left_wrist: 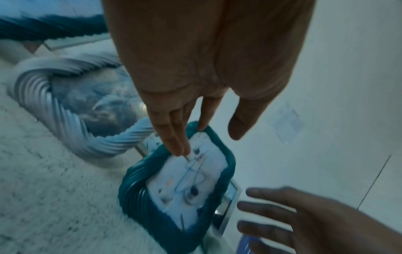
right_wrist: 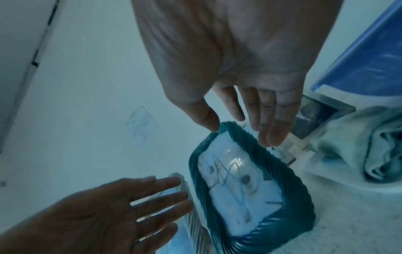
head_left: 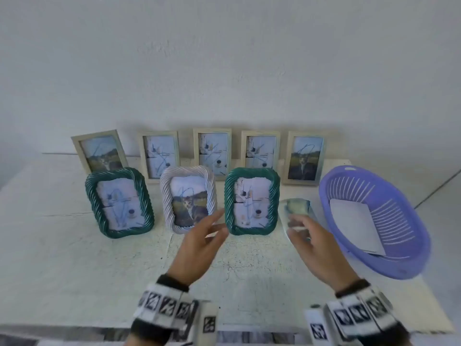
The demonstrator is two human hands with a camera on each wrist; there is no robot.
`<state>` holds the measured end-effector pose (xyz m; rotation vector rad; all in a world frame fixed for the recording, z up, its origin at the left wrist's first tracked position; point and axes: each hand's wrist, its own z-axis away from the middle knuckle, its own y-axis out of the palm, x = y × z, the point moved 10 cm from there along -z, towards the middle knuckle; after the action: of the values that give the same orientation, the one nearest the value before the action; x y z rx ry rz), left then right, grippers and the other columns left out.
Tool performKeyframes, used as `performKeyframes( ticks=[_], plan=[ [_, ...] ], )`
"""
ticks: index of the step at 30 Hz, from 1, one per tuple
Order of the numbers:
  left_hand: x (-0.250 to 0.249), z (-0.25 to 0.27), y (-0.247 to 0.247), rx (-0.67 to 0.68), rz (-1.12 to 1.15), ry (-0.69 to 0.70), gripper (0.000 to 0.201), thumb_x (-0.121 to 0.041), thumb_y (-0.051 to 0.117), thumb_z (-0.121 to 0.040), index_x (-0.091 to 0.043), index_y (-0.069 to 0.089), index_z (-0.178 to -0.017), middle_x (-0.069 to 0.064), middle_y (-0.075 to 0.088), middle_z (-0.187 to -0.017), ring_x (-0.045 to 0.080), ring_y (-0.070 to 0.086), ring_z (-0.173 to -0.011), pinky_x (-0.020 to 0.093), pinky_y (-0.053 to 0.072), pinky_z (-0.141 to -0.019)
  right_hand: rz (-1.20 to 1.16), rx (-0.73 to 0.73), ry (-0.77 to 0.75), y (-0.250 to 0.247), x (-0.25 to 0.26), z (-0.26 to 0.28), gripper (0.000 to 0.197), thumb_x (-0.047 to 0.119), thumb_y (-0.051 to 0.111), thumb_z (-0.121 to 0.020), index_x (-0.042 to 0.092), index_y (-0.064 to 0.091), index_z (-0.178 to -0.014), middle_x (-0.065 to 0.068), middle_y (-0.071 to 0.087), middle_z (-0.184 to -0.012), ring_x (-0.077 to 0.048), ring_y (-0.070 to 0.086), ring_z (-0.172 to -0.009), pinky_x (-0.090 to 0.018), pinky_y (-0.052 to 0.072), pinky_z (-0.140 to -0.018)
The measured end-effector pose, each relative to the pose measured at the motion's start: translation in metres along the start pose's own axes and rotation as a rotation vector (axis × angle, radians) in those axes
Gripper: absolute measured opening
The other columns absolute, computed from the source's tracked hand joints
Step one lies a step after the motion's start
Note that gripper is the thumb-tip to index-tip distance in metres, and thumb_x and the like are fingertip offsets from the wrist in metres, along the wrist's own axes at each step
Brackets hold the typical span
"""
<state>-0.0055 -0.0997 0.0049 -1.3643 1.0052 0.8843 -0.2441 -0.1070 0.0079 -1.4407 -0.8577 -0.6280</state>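
Note:
A dark green twisted-rim photo frame (head_left: 252, 201) stands upright on the white table, third in the front row; it also fills the left wrist view (left_wrist: 180, 189) and the right wrist view (right_wrist: 250, 185). My left hand (head_left: 219, 221) reaches in from the frame's left with straight fingers (left_wrist: 174, 137) and holds nothing. My right hand (head_left: 299, 228) hovers at the frame's right side, also with its fingers (right_wrist: 269, 127) spread and empty. Whether either hand touches the frame is unclear through the motion blur. A crumpled pale cloth (head_left: 296, 207) lies just behind my right hand.
A second green frame (head_left: 119, 202) and a white twisted frame (head_left: 188, 198) stand to the left. Several cream frames (head_left: 212, 152) line the wall behind. A purple slotted basket (head_left: 409, 221) at the right holds a white card (head_left: 354, 223). The table's front edge is near my wrists.

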Motion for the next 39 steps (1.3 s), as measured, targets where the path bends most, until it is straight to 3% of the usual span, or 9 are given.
performKeyframes(
  ticks=[5, 11, 15, 19, 25, 29, 33, 36, 39],
  plan=[
    [0.014, -0.03, 0.035, -0.009, -0.088, -0.078, 0.061, -0.024, 0.057, -0.096, -0.015, 0.029, -0.15, 0.003, 0.03, -0.156, 0.003, 0.055, -0.111, 0.006, 0.046, -0.079, 0.092, -0.043, 0.114, 0.025, -0.011, -0.045, 0.056, 0.029, 0.05, -0.098, 0.012, 0.031, -0.149, -0.002, 0.043, -0.145, -0.008, 0.056, -0.094, -0.021, 0.044, -0.082],
    [0.031, -0.042, 0.036, -0.049, -0.127, -0.118, 0.067, -0.027, 0.059, -0.095, -0.014, 0.026, -0.151, 0.001, 0.053, -0.14, 0.004, 0.062, -0.101, -0.004, 0.037, -0.068, 0.114, -0.145, 0.153, 0.035, -0.032, -0.068, 0.055, 0.028, 0.05, -0.096, 0.009, 0.035, -0.145, -0.009, 0.049, -0.137, -0.032, 0.059, -0.107, -0.042, 0.046, -0.097],
    [0.039, -0.047, 0.034, -0.045, -0.134, -0.114, 0.061, -0.03, 0.06, -0.093, -0.015, 0.037, -0.147, -0.001, 0.062, -0.129, 0.005, 0.065, -0.099, -0.003, 0.041, -0.068, 0.053, -0.208, 0.21, 0.028, -0.04, -0.074, 0.034, 0.024, 0.053, -0.094, 0.01, 0.055, -0.126, -0.012, 0.058, -0.115, -0.023, 0.058, -0.094, -0.03, 0.045, -0.082],
    [0.024, -0.038, 0.021, -0.083, -0.143, -0.08, 0.045, -0.028, 0.06, -0.093, -0.019, 0.051, -0.136, -0.01, 0.065, -0.117, -0.005, 0.061, -0.096, 0.008, 0.049, -0.078, -0.03, -0.318, 0.157, 0.011, -0.034, -0.062, 0.014, 0.024, 0.059, -0.092, 0.017, 0.056, -0.104, -0.005, 0.061, -0.101, -0.019, 0.059, -0.087, -0.035, 0.051, -0.076],
    [-0.003, 0.002, -0.003, -0.183, -0.049, -0.062, 0.032, -0.031, 0.065, -0.089, -0.02, 0.061, -0.119, -0.014, 0.067, -0.096, -0.009, 0.063, -0.084, 0.005, 0.047, -0.069, -0.629, -0.085, 0.168, 0.021, -0.019, -0.02, 0.019, 0.035, 0.055, -0.096, 0.02, 0.047, -0.105, -0.022, 0.063, -0.1, -0.036, 0.062, -0.092, -0.055, 0.048, -0.088],
    [-0.014, 0.025, -0.002, -0.16, -0.054, -0.1, 0.049, -0.056, 0.061, -0.076, -0.025, 0.059, -0.114, -0.016, 0.066, -0.101, -0.008, 0.064, -0.081, 0.009, 0.049, -0.065, -0.866, -0.011, 0.215, 0.034, -0.02, 0.004, 0.029, 0.039, 0.06, -0.088, 0.019, 0.048, -0.106, -0.01, 0.07, -0.101, -0.024, 0.065, -0.095, -0.05, 0.047, -0.089],
    [-0.007, 0.033, 0.01, -0.111, -0.182, -0.166, 0.094, -0.081, 0.057, -0.062, -0.026, 0.045, -0.137, -0.012, 0.059, -0.124, -0.001, 0.063, -0.097, 0.026, 0.055, -0.083, -0.893, -0.001, 0.195, 0.042, -0.013, 0.019, 0.01, 0.017, 0.047, -0.099, 0.016, 0.047, -0.109, -0.015, 0.07, -0.103, -0.031, 0.065, -0.094, -0.049, 0.05, -0.086],
    [0.001, 0.032, 0.026, -0.027, -0.216, -0.213, 0.125, -0.093, 0.055, -0.051, -0.031, 0.013, -0.152, -0.004, 0.046, -0.145, 0.015, 0.052, -0.125, 0.041, 0.046, -0.102, -0.88, 0.103, 0.166, 0.053, 0.005, 0.025, 0.021, 0.017, 0.052, -0.097, 0.014, 0.045, -0.116, -0.017, 0.069, -0.107, -0.031, 0.067, -0.095, -0.039, 0.055, -0.078],
    [0.002, 0.029, 0.046, 0.068, -0.095, -0.238, 0.13, -0.09, 0.061, -0.051, -0.037, -0.001, -0.152, 0.0, 0.03, -0.157, 0.017, 0.036, -0.14, 0.034, 0.034, -0.112, -0.909, 0.178, 0.155, 0.067, 0.017, 0.03, 0.041, 0.036, 0.064, -0.091, 0.016, 0.048, -0.123, -0.016, 0.066, -0.115, -0.032, 0.065, -0.104, -0.04, 0.054, -0.082]
  ],
)
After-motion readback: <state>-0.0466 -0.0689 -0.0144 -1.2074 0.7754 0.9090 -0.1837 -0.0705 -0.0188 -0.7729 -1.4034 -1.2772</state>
